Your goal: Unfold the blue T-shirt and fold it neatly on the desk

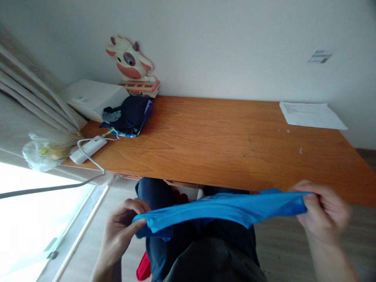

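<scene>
A bright blue piece of cloth, seemingly a garment point(211, 209), is stretched sideways above my lap, in front of the table's near edge. My left hand point(125, 221) pinches its left end between thumb and fingers. At the other end, my right hand point(324, 211) is closed on the cloth and a little blurred by motion. The middle of the cloth sags slightly and folds over itself, so its full shape is hidden.
On the wooden table point(205, 141) are a cow-shaped toy keyboard point(132, 66), a white box point(94, 98), folded dark clothes point(129, 113), a white power strip point(88, 150) with a cable, a plastic bag point(48, 150) and paper sheets point(313, 114). Something red point(143, 268) lies below my seat.
</scene>
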A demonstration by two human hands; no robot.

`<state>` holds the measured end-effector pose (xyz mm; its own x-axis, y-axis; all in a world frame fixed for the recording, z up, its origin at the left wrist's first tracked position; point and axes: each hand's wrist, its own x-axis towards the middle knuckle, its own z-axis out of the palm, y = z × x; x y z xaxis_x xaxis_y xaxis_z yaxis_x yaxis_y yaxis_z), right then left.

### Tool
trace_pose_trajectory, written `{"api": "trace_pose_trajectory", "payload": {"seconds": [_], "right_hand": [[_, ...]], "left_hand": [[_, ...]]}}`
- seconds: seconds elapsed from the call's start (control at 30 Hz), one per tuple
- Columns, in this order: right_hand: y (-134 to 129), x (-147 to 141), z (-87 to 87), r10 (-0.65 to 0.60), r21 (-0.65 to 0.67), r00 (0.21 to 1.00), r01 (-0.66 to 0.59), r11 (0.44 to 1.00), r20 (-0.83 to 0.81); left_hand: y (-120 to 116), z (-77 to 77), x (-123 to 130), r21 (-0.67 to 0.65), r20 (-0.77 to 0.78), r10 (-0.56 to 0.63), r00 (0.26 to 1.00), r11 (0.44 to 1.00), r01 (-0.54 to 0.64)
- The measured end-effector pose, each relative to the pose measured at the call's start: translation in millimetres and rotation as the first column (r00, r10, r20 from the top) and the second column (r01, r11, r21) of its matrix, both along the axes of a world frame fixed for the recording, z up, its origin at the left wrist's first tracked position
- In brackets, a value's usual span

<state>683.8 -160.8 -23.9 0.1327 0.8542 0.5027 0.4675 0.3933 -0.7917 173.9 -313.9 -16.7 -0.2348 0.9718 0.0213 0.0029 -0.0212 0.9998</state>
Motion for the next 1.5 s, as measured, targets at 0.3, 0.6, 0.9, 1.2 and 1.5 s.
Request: {"api": "trace_pose_trajectory", "payload": {"seconds": [0.3,0.6,0.9,1.2,1.5], "right_hand": [[-14.6,31.2,15.5,0.650,-0.577,0.586,-0.345,0.740,0.484],[-16.1,36.1,32.5,0.597,-0.367,0.707,-0.477,0.799,0.379],[-22.9,17.6,29.0,0.370,-0.217,0.798,-0.302,0.928,0.476],[-31.2,18.4,31.2,0.691,-0.531,0.663,-0.490,0.691,0.287],[-32.9,17.1,20.7,0.558,-0.501,0.754,-0.354,0.790,0.347]], "left_hand": [[18.5,-7.3,7.7,-0.119,-0.395,-0.056,0.917,0.993,0.009],[-1.2,-2.9,10.0,-0.044,-0.221,-0.074,0.972,0.997,0.066],[4.9,-12.3,18.9,0.042,-0.510,0.347,0.787,0.924,-0.380],[12.6,-12.7,15.8,0.184,-0.540,0.427,0.725,0.901,-0.394],[5.9,-21.2,13.5,0.057,-0.452,0.257,0.854,0.964,-0.260]]}}
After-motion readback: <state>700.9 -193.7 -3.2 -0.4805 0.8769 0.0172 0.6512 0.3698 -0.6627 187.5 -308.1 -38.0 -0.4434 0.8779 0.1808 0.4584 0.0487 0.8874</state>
